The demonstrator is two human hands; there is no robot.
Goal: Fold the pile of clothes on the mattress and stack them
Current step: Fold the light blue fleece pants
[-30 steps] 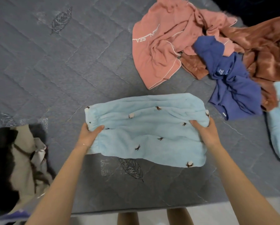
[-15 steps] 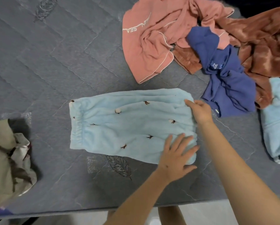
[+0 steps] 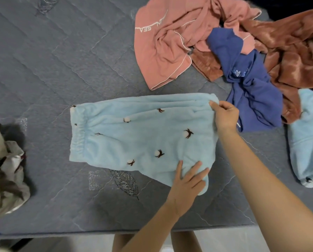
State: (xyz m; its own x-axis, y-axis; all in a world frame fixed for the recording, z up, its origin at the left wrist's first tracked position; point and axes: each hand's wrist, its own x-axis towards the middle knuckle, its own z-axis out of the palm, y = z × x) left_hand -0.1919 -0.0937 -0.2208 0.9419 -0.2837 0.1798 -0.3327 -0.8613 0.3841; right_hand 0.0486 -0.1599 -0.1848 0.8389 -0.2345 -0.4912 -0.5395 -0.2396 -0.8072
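now, the grey mattress carries everything. on it, right in front of you, the light blue trousers lie flat, long axis running left to right, with the gathered elastic edge at the left end.

beyond the trousers' far right corner sits the unfolded pile: the brown fleece, the pink top and the navy garment, which lies just beside the trousers' right end. a second light blue piece lies well to the right of the trousers, and a beige bundle well to their left.

both your hands are at the trousers' right end. your right hand pinches the far right corner, thumb and fingers curled on the cloth edge. your left hand lies flat on the near right corner, fingers straight and spread, pressing but gripping nothing.

so the whole length of the trousers stretches away to the left of both hands. judging by that, the coming fold likely carries the right end leftward toward the elastic edge, across the long axis. your left hand would first need to take hold of its corner, or the end may travel skewed.
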